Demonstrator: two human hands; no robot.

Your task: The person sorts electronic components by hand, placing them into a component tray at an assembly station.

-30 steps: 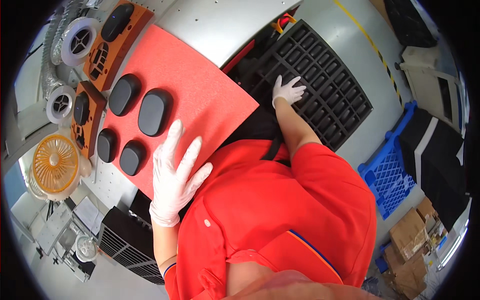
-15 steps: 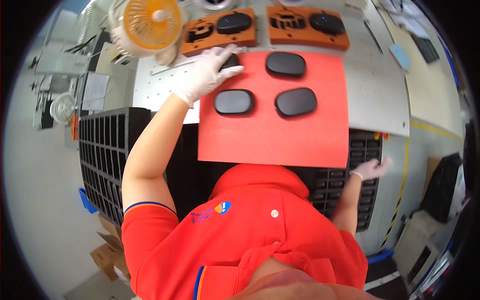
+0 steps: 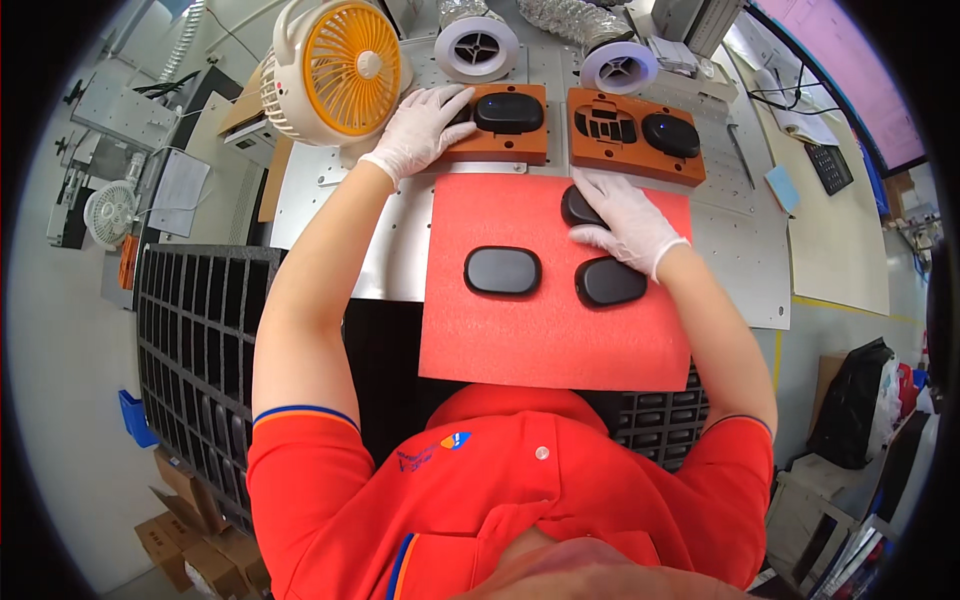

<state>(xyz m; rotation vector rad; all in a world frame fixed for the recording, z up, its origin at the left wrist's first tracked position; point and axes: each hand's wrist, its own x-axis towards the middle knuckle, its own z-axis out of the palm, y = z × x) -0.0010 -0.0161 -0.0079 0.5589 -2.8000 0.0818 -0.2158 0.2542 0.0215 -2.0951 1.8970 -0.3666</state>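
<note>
Head view: left hand (image 3: 420,130) half-curled round a dark piece (image 3: 462,115) at an orange fixture (image 3: 500,150); right hand (image 3: 628,222) clasps a black case (image 3: 577,207).

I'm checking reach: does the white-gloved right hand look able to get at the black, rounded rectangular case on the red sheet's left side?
Likely yes: the right hand spans another black case, but only bare red sheet lies between it and the left-side case.

Gry flr (image 3: 70,340), ylw line (image 3: 778,350), cardbd boxes (image 3: 165,540)
</note>
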